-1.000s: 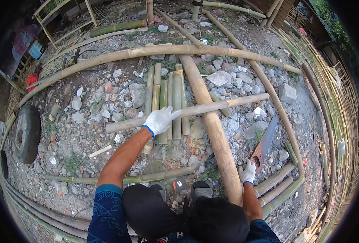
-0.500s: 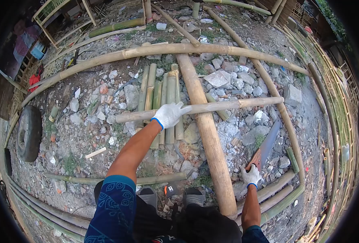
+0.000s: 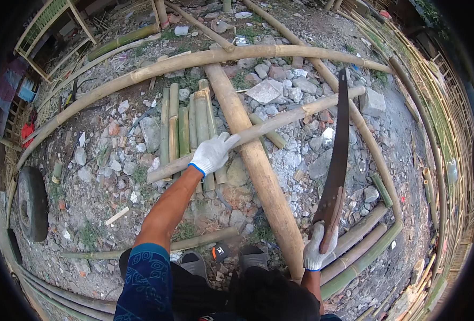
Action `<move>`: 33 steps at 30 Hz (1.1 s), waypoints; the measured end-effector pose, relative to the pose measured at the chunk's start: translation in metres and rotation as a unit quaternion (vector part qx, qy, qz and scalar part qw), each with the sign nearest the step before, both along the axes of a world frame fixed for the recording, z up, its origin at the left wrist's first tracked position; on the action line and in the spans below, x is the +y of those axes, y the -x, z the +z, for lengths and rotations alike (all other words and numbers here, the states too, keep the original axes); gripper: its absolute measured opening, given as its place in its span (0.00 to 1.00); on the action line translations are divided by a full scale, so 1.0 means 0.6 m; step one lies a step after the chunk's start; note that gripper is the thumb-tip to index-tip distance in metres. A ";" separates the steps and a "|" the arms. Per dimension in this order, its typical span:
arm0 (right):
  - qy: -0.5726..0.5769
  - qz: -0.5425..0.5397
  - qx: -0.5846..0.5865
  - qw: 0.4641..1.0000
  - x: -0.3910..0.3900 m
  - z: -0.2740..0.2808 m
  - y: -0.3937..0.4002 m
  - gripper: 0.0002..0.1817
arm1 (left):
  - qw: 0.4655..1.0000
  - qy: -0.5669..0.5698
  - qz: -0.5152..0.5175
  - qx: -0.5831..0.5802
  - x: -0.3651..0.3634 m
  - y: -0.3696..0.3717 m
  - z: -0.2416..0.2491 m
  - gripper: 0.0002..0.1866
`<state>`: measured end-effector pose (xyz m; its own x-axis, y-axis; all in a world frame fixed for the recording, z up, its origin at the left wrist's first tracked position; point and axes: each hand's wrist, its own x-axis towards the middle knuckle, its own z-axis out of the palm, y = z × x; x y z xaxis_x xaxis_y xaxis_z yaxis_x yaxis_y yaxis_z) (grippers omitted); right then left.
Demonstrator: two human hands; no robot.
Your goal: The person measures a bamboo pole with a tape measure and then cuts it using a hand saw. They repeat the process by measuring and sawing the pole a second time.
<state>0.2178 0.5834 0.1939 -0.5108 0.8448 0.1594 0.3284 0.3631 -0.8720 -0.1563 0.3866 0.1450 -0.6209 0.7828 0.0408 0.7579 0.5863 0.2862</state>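
My left hand point(image 3: 213, 154), in a white glove with a blue cuff, is closed over a slim bamboo pole point(image 3: 274, 126). That pole lies slanted across a thick bamboo pole point(image 3: 258, 171) running from near my feet to the far crosswise pole. My right hand point(image 3: 321, 245), gloved too, grips the wooden handle of a handsaw point(image 3: 339, 155). The saw is raised, its long dark blade pointing away from me, and its tip overlaps the slim pole's right part in view. Cut bamboo pieces point(image 3: 184, 131) lie side by side beyond my left hand.
A long curved bamboo pole point(image 3: 194, 58) spans the far side. Rubble and stones point(image 3: 266, 91) cover the ground. An old tyre point(image 3: 32, 203) stands at the left. More bamboo poles point(image 3: 354, 262) lie at lower right, with a tape measure point(image 3: 221, 252) near my shoes.
My right hand has lifted the saw from the rubble and turned its blade upright. The slim pole has tilted, its right end now farther away. The view has shifted slightly.
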 end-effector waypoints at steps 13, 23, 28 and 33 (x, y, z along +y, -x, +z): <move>-0.133 0.275 -0.069 0.950 -0.044 -0.048 0.161 0.08 | 1.000 -0.016 -0.019 -0.008 0.000 0.006 -0.007 0.32; -0.106 0.248 -0.057 0.961 -0.064 -0.031 0.191 0.09 | 1.000 -0.020 -0.017 0.010 -0.001 0.009 -0.018 0.30; -0.174 0.281 -0.084 0.940 -0.069 -0.021 0.164 0.07 | 1.000 -0.010 -0.018 0.013 -0.005 0.008 -0.010 0.29; -0.165 0.278 -0.086 0.942 -0.078 -0.022 0.056 0.07 | 1.000 -0.011 -0.016 0.020 -0.001 0.005 -0.013 0.29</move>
